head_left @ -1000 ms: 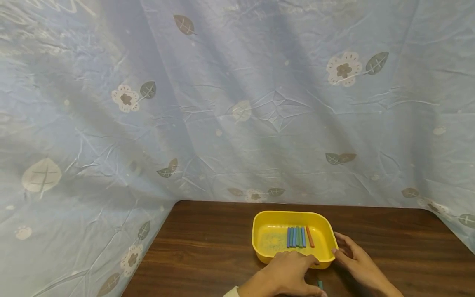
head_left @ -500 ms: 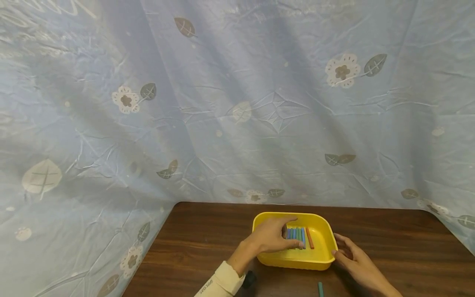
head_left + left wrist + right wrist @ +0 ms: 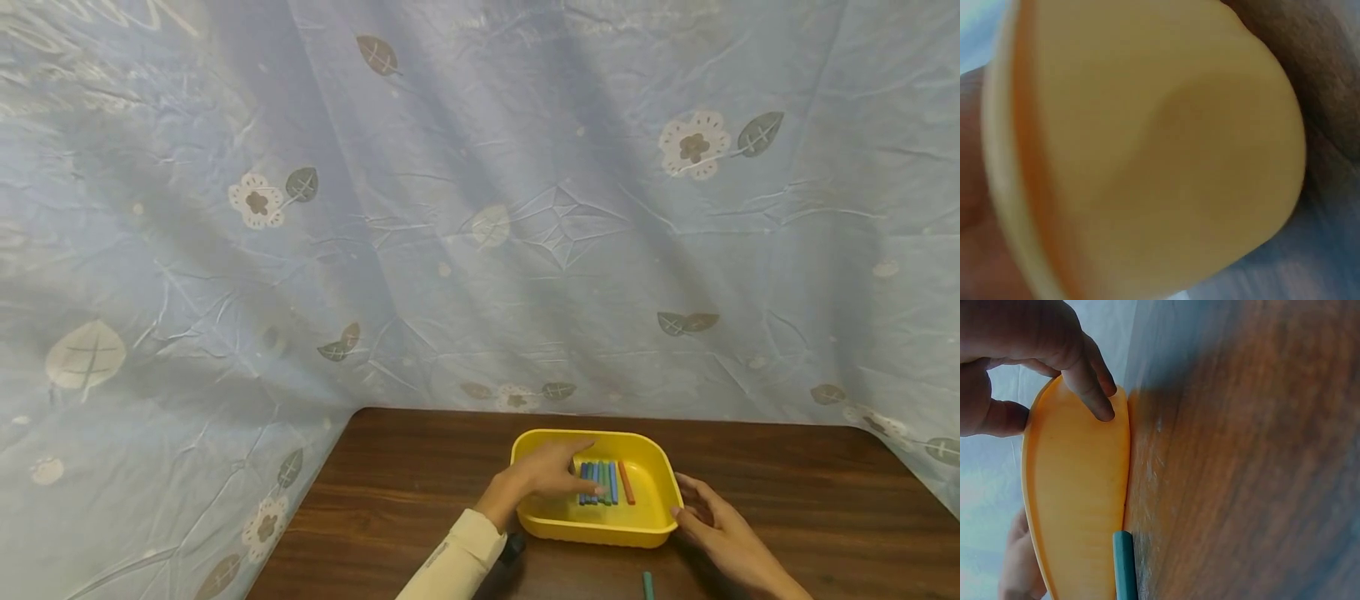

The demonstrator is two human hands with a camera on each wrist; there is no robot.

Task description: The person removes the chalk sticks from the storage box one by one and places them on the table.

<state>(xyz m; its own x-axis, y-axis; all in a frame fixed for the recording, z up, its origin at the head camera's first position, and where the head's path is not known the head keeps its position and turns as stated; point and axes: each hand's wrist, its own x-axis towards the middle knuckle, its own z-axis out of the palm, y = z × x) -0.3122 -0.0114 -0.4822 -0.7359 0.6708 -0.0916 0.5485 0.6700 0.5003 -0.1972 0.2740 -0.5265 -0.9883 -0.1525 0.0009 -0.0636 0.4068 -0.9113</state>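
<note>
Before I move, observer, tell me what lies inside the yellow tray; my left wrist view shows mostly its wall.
Observer: Blue and green sticks in a row, with a reddish stick at the right.
Operator: Report the right hand.
Observer: The right hand grips the rim of the yellow tray at its right end.
Operator: Name anything outside, on the near side.
Observer: A green stick lies on the table.

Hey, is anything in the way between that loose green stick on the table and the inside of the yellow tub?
Yes, the yellow tub itself: its near wall stands between the green stick and the inside, so the stick would probably need lifting over. Nothing else visible lies between them.
</note>
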